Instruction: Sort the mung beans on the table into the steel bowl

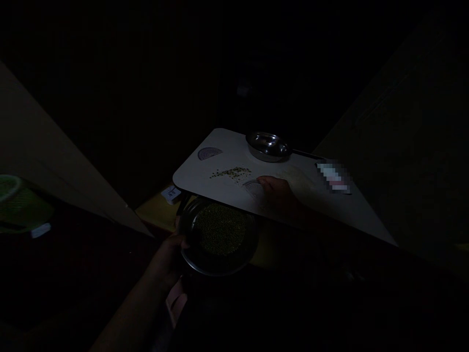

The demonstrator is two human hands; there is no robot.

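Observation:
My left hand [172, 254] grips the left rim of a round metal dish [205, 269], thumb over the edge. Many small green beans [222, 230], like mung beans, cover its bottom. The dish is held just below the near edge of a white tabletop [198, 176]. My right hand [276, 190] rests on that top near the edge, fingers stretched to the left, partly lost in the dark. Beside its fingertips is a pale half-round pattern or piece [252, 187]. A thin scatter of beans [234, 172] lies just beyond.
A shiny steel bowl [268, 146] stands at the table's far edge. To its right lies a blurred-out phone-like object [333, 177]. A purple half-round shape [210, 153] is at the left. A green basket [22, 203] is far left. The surroundings are very dark.

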